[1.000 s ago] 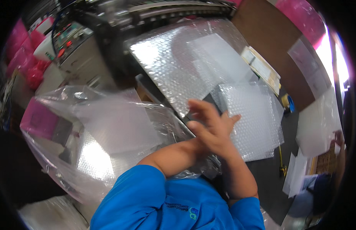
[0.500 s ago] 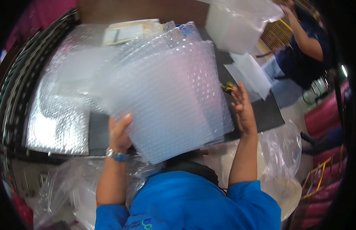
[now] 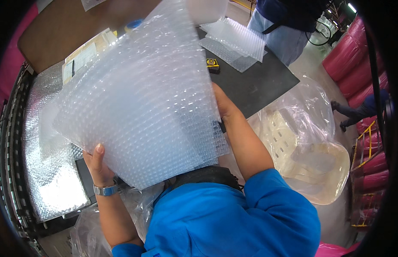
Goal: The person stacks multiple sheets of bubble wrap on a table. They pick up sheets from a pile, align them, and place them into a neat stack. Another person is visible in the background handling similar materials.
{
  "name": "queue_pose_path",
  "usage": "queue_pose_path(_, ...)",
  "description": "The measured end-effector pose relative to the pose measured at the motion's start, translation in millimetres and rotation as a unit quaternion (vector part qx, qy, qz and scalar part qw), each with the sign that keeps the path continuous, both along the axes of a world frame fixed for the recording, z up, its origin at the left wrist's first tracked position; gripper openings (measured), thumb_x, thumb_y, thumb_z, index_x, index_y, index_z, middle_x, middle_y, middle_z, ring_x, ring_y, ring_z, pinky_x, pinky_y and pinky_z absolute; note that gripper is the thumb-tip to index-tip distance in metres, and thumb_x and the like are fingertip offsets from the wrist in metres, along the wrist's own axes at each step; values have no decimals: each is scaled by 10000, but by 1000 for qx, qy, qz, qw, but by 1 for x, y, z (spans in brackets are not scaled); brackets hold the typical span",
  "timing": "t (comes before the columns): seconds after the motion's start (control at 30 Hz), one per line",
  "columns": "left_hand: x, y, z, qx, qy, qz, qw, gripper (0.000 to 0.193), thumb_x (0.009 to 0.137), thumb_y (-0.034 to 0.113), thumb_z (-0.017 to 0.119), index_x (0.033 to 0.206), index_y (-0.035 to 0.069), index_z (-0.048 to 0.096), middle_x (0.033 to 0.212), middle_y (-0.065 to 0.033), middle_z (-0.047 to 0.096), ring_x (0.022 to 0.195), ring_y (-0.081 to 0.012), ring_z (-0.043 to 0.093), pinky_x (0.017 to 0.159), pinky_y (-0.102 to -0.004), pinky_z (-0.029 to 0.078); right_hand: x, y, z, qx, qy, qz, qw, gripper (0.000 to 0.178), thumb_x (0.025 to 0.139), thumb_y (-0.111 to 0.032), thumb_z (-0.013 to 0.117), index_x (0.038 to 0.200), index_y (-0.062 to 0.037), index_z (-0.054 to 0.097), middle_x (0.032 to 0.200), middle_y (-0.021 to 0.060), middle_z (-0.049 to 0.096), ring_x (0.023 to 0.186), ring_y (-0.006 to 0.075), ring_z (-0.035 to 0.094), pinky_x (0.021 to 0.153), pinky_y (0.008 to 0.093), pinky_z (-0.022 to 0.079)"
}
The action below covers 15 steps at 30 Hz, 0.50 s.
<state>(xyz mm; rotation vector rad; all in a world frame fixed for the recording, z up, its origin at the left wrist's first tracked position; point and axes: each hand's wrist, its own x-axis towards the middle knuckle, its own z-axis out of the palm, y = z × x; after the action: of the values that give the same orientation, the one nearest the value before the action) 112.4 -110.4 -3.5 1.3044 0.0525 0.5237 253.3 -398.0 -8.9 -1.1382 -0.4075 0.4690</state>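
Above the black mat we hold a stack of bubble-wrap sheets, raised and tilted. Our left hand pinches its lower edge, thumb on top. Our right hand grips the right edge, fingers hidden behind. More sheets lie beyond.

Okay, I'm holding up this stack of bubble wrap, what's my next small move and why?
Probably lower the bubble wrap sheets flat onto the black mat. Your left hand and right hand hold them tilted in the air, edges fanned and uneven.
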Motion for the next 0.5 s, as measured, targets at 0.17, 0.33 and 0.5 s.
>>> queue_pose_path(0.17,11,-13,2,29,78,84,993,662,702,207,649,1231,-34,333,1125,-144,477,991,-222,488,843,-354,404,-23,1,8,121,-59,66,989,1158,517,-628,689,1343,-17,153,1329,151,292,1220,253,305,998,369,261)
queue_pose_path(0.33,2,-39,-4,77,-23,46,996,630,720,217,619,1229,-23,336,1106,-151,466,990,-235,494,810,-333,431,-57,1,40,-36,-82,-6,996,1299,372,-605,762,1352,-30,132,1347,151,255,1245,263,258,1019,366,201)
queue_pose_path(0.5,13,-76,19,58,-132,-75,987,565,716,199,641,1172,-13,384,1038,-120,496,853,-178,531,695,-270,459,-73,-87,18,-127,-50,-75,988,882,410,-252,844,1160,0,453,1073,99,532,1023,221,491,862,352,403)
